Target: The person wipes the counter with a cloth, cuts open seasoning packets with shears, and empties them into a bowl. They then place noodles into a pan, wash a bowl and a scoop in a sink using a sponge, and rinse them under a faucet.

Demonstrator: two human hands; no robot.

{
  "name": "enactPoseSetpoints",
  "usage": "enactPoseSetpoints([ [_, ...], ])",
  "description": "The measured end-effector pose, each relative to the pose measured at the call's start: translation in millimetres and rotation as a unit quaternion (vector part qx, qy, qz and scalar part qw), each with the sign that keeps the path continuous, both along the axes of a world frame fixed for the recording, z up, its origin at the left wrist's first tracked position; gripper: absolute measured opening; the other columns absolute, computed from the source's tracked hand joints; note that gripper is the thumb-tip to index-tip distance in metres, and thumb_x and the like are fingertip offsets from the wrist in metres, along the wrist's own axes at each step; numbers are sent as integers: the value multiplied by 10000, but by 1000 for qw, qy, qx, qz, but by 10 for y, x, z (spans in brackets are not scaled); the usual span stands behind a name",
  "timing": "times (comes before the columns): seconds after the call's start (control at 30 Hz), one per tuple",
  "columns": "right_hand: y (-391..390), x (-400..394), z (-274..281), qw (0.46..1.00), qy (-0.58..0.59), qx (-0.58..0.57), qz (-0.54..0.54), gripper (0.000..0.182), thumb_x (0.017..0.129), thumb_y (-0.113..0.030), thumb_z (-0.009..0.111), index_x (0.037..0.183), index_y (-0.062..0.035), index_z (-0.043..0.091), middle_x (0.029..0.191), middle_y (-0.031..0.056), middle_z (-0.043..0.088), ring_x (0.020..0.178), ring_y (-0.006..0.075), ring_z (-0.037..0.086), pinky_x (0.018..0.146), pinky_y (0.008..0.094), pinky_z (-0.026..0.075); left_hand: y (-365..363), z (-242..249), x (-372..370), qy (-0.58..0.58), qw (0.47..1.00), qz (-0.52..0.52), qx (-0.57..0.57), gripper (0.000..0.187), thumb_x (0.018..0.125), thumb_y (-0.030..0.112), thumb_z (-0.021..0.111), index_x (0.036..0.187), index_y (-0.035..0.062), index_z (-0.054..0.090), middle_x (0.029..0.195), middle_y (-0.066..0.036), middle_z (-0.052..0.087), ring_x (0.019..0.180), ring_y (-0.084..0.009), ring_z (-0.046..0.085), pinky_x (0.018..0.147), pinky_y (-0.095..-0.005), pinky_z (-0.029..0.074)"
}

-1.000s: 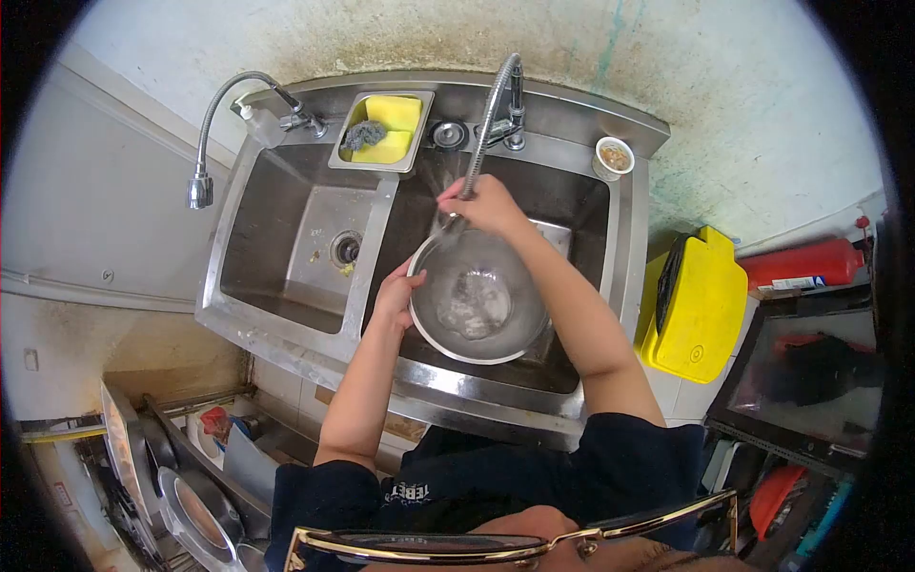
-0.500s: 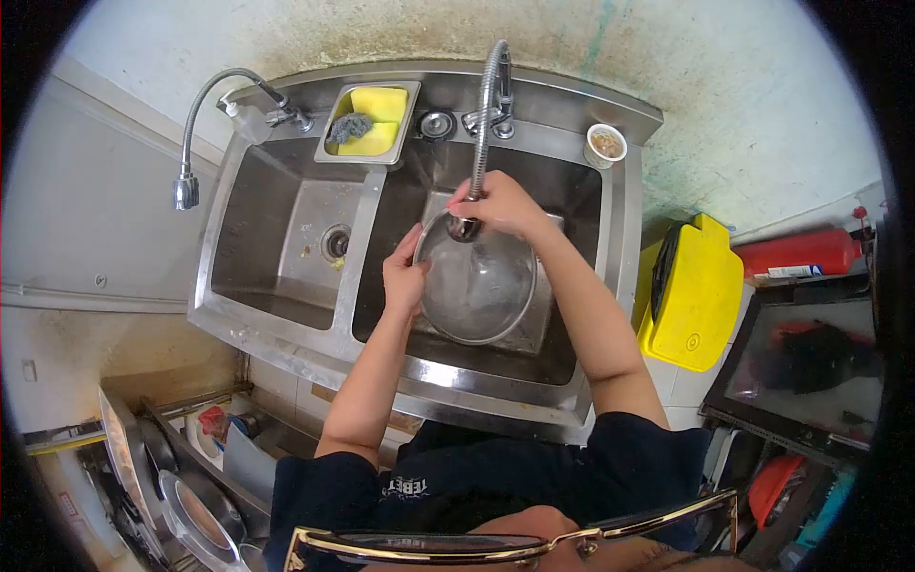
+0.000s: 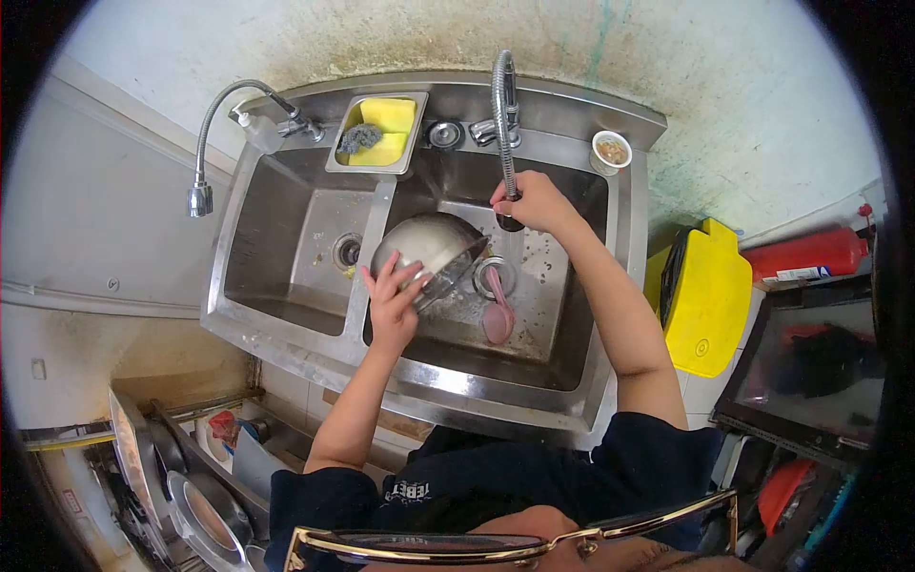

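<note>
- Head view: the steel bowl [image 3: 426,246] is tipped on its side over the divider between the two basins of the double sink [image 3: 286,329], its domed outside facing up and its mouth turned toward the right basin.
- The left hand [image 3: 393,297] is clamped on the bowl's near rim, fingers spread over the outer wall.
- The right hand [image 3: 536,202] is closed around the flexible faucet hose [image 3: 504,124], just above its nozzle, over the right basin.
- Progress (a judgement from the present layout): the bowl appears rinsed and is being emptied; setting it down or racking it remains. Whether water is running cannot be told.
- In the right basin: one pink spoon-like utensil [image 3: 497,317] lying beside the drain, well clear of the bowl.
- Faucets: two, the held one and a second gooseneck faucet [image 3: 212,133] hanging beyond the sink's left edge, untouched.
- Sink deck: one recessed tray holding yellow sponges [image 3: 388,129] and one grey scourer [image 3: 359,138]; one small cup [image 3: 611,152] at the right rear corner.
- Surroundings: one yellow container [image 3: 707,297] right of the sink, one red cylinder [image 3: 810,253] behind it, and pans [image 3: 200,510] stacked at lower left (count unclear).
</note>
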State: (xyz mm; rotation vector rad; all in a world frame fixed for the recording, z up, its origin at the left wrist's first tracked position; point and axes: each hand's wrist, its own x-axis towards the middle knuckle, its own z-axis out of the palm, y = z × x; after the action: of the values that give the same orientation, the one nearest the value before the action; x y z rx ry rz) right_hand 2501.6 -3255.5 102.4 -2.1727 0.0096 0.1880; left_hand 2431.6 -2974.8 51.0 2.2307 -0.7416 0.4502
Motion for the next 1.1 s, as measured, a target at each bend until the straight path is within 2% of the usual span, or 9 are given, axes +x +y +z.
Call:
enactPoseSetpoints([
  [0.23, 69, -231, -151, 991, -83, 105, -14, 299, 694, -136, 673, 975, -63, 604, 818, 70, 632, 768, 166, 607, 676, 341, 484, 184, 158, -234, -160, 981, -60, 97, 382, 675, -40, 500, 908, 192, 695, 1048, 32, 602, 1184, -287, 451, 1017, -657, 41],
  [0.43, 403, -516, -953, 934, -8, 311, -178, 299, 663, 14, 668, 944, -33, 580, 757, 74, 612, 748, 161, 603, 659, 276, 511, -31, -41, -248, -1, 995, 87, -43, 440, 653, -118, 467, 957, 117, 679, 1097, -55, 591, 1192, -291, 443, 1051, -540, 143],
  [0.53, 646, -412, -946, 930, 102, 327, -134, 176, 684, 5, 665, 827, -33, 570, 684, 49, 580, 643, 149, 585, 585, 256, 495, -145, -415, -42, 230, 889, 185, -351, 555, 632, -189, 395, 1122, -11, 584, 1125, -126, 582, 1102, -244, 513, 943, -304, 388],
  [0.6, 783, -320, -962, 905, 155, 385, -97, 129, 707, -36, 675, 756, -49, 556, 651, 19, 555, 581, 135, 565, 534, 253, 475, -170, -613, -19, 332, 811, 181, -447, 587, 627, -198, 381, 1153, -9, 561, 1118, -131, 584, 1056, -231, 542, 904, -297, 418],
  [0.67, 786, -34, -1304, 979, 121, 151, -66, 179, 705, -120, 704, 685, -69, 534, 608, -15, 534, 555, 103, 525, 486, 255, 431, -217, -654, -37, 447, 688, 185, -541, 695, 571, -215, 354, 1215, -5, 508, 1099, -147, 592, 924, -212, 608, 743, -265, 494],
  [0.8, 557, 153, -1939, 997, -67, -2, 48, 214, 725, -238, 699, 692, -95, 544, 578, -43, 511, 515, 77, 466, 458, 257, 378, -190, -699, -26, 492, 648, 151, -561, 729, 534, -206, 337, 1212, -5, 511, 1090, -144, 596, 901, -212, 610, 656, -255, 494],
  [0.87, 510, -2, -1255, 915, 205, 335, 94, 214, 722, -257, 687, 709, -98, 544, 577, -47, 495, 530, 84, 454, 477, 268, 380, -181, -730, 6, 513, 641, 136, -554, 788, 493, -180, 319, 1243, 3, 477, 1104, -150, 580, 928, -250, 597, 708, -285, 502],
  [0.9, 502, -16, -1154, 915, 205, 335, 94, 214, 722, -257, 687, 709, -98, 544, 577, -47, 495, 530, 84, 454, 477, 268, 380, -190, -709, 17, 513, 641, 135, -554, 788, 493, -180, 319, 1243, 3, 477, 1104, -150, 580, 928, -250, 597, 708, -285, 502],
  [1.1, 559, -93, -1360, 962, 29, 244, -122, 177, 659, -116, 699, 749, -88, 549, 661, -18, 536, 618, 125, 517, 530, 287, 432, -243, -660, 33, 537, 619, 135, -557, 789, 493, -181, 326, 1243, 11, 479, 1086, -134, 588, 894, -228, 597, 601, -233, 484],
])
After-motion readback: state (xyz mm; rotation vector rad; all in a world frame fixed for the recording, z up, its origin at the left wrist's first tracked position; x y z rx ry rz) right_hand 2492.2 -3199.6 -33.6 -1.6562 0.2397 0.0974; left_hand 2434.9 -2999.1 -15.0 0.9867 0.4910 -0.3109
